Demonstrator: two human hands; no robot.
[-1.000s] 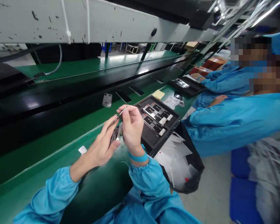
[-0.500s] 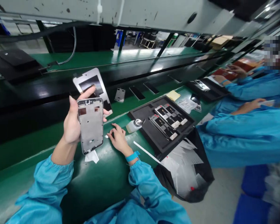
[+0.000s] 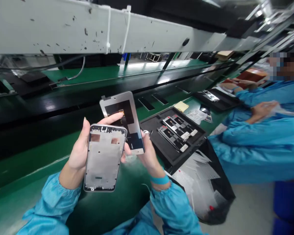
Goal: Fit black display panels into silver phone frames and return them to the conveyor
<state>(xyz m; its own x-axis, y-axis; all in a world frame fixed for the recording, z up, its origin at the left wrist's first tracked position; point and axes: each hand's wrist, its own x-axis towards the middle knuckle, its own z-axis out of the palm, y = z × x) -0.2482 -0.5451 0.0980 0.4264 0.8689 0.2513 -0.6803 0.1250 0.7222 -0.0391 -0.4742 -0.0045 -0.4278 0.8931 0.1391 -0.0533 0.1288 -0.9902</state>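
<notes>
- Holding stuff with both hands right now: the left hand (image 3: 79, 151) is palm-up-ish under a silver phone frame (image 3: 104, 163), thumb sticking up by its left edge, fingertips peeking out past the right edge.
- Left index finger reaches out over the back of a screen panel (image 3: 131, 125), looks like it's touching it.
- Right hand (image 3: 148, 153) has hold of that panel at its lower right edge; some of the fingers are hidden, so can't tell exactly how they wrap. Blue wristband (image 3: 160, 180) on that wrist.
- Both pieces are up in the air over the green counter (image 3: 132, 182), frame nearer the person, overlapping the panel's lower left in view.
- Frame's inner side faces the camera, end with the square cutout pointing away from the person; long axis leans a bit right at the top.
- Panel shows its back, long axis leaning left at the top, so the two splay apart in a V.
- Compared with half a second ago: right hand was down at the counter, now it's up on the panel. Frame's top has swung rightward too.
- Black tray (image 3: 153, 124) with more phone parts (image 3: 177, 129) sits just past the right hand.
</notes>
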